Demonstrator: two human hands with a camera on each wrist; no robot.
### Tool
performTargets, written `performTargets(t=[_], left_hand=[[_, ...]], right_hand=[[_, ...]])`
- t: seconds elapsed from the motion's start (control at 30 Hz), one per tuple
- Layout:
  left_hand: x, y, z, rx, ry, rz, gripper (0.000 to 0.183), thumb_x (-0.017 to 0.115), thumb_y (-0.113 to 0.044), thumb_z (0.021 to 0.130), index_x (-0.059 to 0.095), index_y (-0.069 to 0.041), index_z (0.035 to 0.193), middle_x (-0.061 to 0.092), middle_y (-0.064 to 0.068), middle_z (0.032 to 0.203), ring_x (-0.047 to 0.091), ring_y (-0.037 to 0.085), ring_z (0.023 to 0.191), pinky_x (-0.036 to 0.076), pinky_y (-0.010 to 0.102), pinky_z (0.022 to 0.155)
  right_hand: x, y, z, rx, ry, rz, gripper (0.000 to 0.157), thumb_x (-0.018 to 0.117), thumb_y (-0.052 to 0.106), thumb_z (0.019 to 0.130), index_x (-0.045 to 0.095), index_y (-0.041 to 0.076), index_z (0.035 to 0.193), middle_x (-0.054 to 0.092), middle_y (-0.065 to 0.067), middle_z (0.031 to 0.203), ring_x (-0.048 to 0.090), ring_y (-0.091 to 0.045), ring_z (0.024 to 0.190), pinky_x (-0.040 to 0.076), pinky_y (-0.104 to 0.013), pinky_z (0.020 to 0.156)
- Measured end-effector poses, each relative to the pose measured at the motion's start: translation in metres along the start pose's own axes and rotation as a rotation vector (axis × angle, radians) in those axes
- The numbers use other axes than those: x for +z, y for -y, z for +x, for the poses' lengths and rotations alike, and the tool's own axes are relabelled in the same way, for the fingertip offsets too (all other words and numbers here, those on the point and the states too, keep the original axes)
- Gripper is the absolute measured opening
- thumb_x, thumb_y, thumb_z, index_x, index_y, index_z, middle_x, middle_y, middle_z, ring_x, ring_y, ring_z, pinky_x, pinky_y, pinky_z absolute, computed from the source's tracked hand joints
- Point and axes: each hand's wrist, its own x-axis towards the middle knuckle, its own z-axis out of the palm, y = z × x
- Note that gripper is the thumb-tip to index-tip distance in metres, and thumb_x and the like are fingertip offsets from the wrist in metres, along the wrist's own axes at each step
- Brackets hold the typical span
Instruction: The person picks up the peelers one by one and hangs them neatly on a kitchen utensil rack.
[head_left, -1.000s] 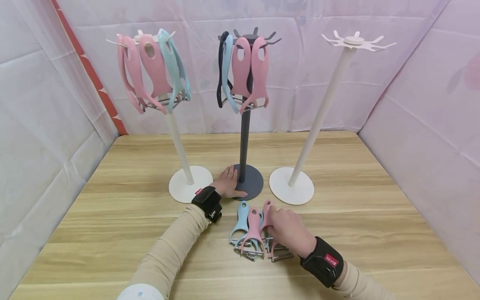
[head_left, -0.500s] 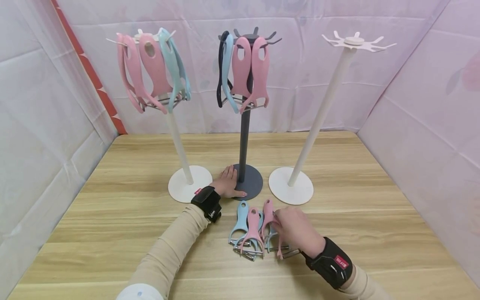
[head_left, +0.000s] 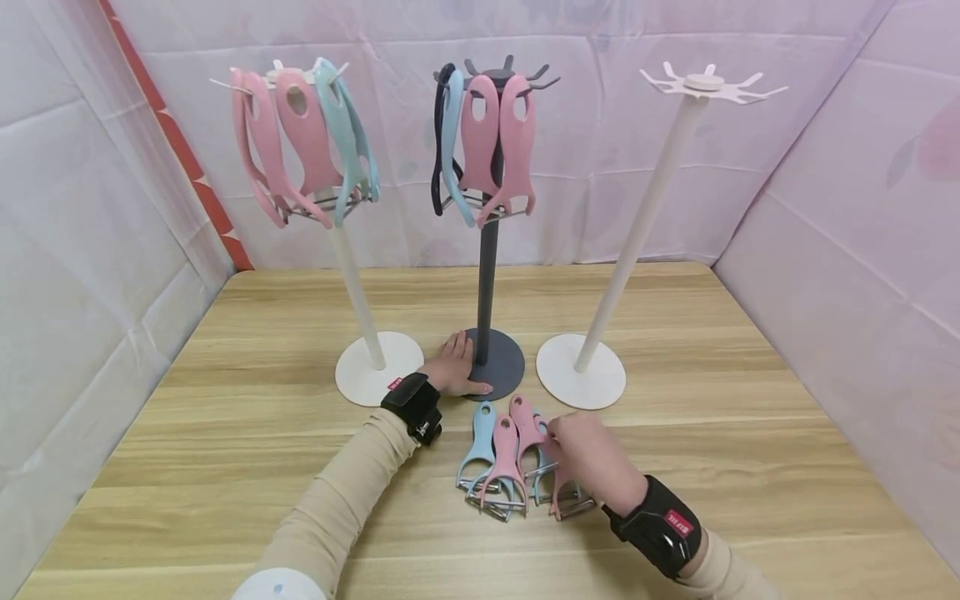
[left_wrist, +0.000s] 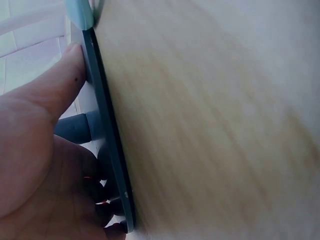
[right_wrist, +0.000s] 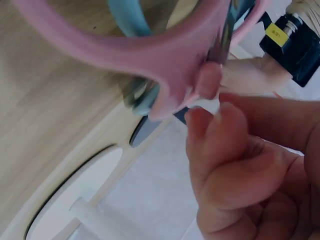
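Note:
My left hand (head_left: pixel 453 367) lies with straight fingers on the dark round base (head_left: pixel 504 367) of the middle stand; in the left wrist view the thumb (left_wrist: pixel 70 75) rests along the base's edge. My right hand (head_left: pixel 592 458) is low over a pile of Y-shaped peelers on the table. Its fingers (right_wrist: pixel 225 135) are curled, fingertips right at the handle of the right-most pink peeler (head_left: pixel 564 492); I cannot tell whether they pinch it. Left of it lie another pink peeler (head_left: pixel 525 427), a front pink peeler (head_left: pixel 506 454) and light-blue peelers, one blue peeler (head_left: pixel 480 437) at the left.
A left white stand (head_left: pixel 358 300) carries pink and blue peelers (head_left: pixel 307 133). From the dark stand (head_left: pixel 487 275) hang black, blue and pink peelers (head_left: pixel 480 142). The right white stand (head_left: pixel 641 225) has bare hooks. Fabric walls (head_left: pixel 847 217) enclose the wooden table (head_left: pixel 225 433).
The pink peeler beside the right hand has shifted left and now lies apart from the fingers, with a blue peeler showing behind it. The left hand has stayed put.

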Motion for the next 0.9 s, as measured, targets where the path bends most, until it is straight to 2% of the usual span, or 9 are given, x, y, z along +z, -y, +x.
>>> performTargets(t=[0.13,0.3,0.43,0.53,0.6,0.7,0.8,0.9], left_hand=[[0.002,0.0,0.001,-0.002,-0.002,0.004,0.093,0.05,-0.055,0.086,0.01,0.009,0.142,0.002,0.026,0.148,0.003,0.034,0.137,0.013,0.04,0.109],[0.002,0.0,0.001,-0.006,0.0,0.005,0.093,0.049,-0.055,0.086,0.01,0.008,0.142,0.001,0.025,0.148,0.002,0.033,0.137,0.013,0.04,0.109],[0.002,0.0,0.001,-0.007,-0.003,0.008,0.093,0.05,-0.055,0.086,0.01,0.008,0.142,0.002,0.025,0.148,0.003,0.033,0.137,0.014,0.04,0.109],[0.001,0.001,0.002,-0.007,-0.001,0.01,0.093,0.049,-0.055,0.086,0.01,0.008,0.142,0.001,0.025,0.148,0.002,0.033,0.137,0.013,0.04,0.109],[0.002,0.001,0.002,-0.007,0.001,0.014,0.093,0.049,-0.055,0.086,0.009,0.008,0.142,0.001,0.025,0.148,0.002,0.033,0.137,0.013,0.04,0.109],[0.001,0.001,0.002,-0.006,0.004,0.021,0.093,0.048,-0.056,0.087,0.009,0.008,0.142,0.0,0.025,0.148,0.002,0.033,0.137,0.013,0.04,0.11],[0.001,0.001,0.002,-0.006,0.012,0.021,0.093,0.047,-0.056,0.087,0.008,0.007,0.142,-0.001,0.025,0.148,0.001,0.033,0.137,0.012,0.039,0.11],[0.0,0.0,0.001,-0.006,0.023,0.017,0.092,0.046,-0.055,0.088,0.006,0.007,0.142,-0.002,0.025,0.148,-0.001,0.033,0.137,0.01,0.039,0.11]], right_hand=[[0.005,0.002,0.002,-0.022,0.018,-0.052,0.026,0.068,0.007,0.079,0.055,0.01,0.057,0.037,0.006,0.05,0.034,-0.008,0.048,0.031,-0.022,0.042],[0.006,0.005,0.003,-0.018,0.044,-0.073,0.022,0.067,0.006,0.08,0.057,0.007,0.061,0.04,0.004,0.051,0.036,-0.009,0.048,0.033,-0.022,0.041],[0.003,0.005,0.002,-0.013,0.065,-0.06,0.017,0.072,0.003,0.074,0.057,0.004,0.066,0.045,0.001,0.055,0.042,-0.012,0.052,0.039,-0.025,0.045],[-0.002,0.004,0.0,-0.01,0.051,-0.061,0.02,0.074,-0.001,0.068,0.055,0.003,0.068,0.046,-0.001,0.058,0.046,-0.014,0.055,0.042,-0.027,0.049],[-0.006,0.003,0.0,-0.015,0.003,-0.071,0.021,0.073,-0.002,0.069,0.053,0.002,0.068,0.048,-0.003,0.059,0.049,-0.015,0.055,0.044,-0.029,0.05],[-0.013,0.001,0.0,-0.017,-0.087,-0.049,0.018,0.067,-0.002,0.077,0.052,0.003,0.068,0.05,-0.004,0.059,0.051,-0.017,0.054,0.042,-0.029,0.047],[-0.022,-0.002,0.0,-0.067,-0.242,-0.007,0.016,0.065,-0.004,0.079,0.053,0.002,0.07,0.051,-0.005,0.06,0.052,-0.019,0.052,0.041,-0.03,0.045],[-0.031,-0.007,0.002,-0.176,-0.448,0.024,0.014,0.066,-0.006,0.076,0.054,-0.001,0.073,0.051,-0.006,0.061,0.049,-0.019,0.048,0.039,-0.03,0.04]])
